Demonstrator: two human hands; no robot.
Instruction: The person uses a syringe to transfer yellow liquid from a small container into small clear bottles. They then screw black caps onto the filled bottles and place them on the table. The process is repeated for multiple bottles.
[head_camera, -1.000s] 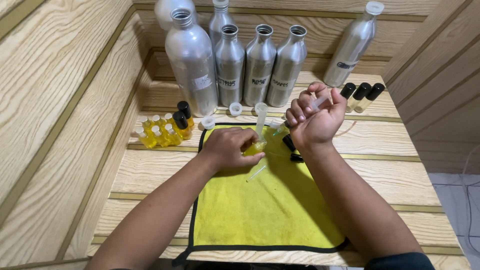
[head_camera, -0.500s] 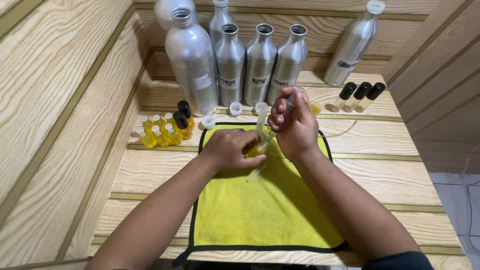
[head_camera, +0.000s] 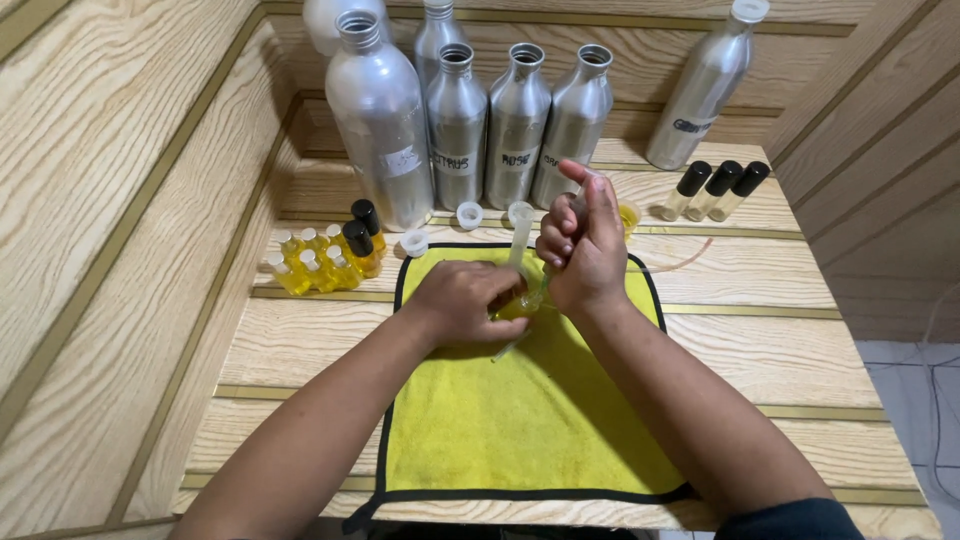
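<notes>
At frame centre, the left hand (head_camera: 462, 300) is pinching a small, light, likely slippery yellow vial (head_camera: 512, 303) while the right hand (head_camera: 580, 250) is gripping a thin syringe (head_camera: 572, 215)

Small perfume-filling workshop: aluminium bottles (head_camera: 455, 125), oil vials (head_camera: 310, 262), wooden counter (head_camera: 780, 350).

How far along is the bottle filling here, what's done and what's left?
Done, it seems: a cluster of small yellow-filled bottles stands left of the yellow cloth, two already black-capped. In hand: the left hand steadies a small bottle of yellow liquid while the right hand works a syringe into it. Likely left: capping the open ones, and perhaps the three black-capped vials at right.
</notes>
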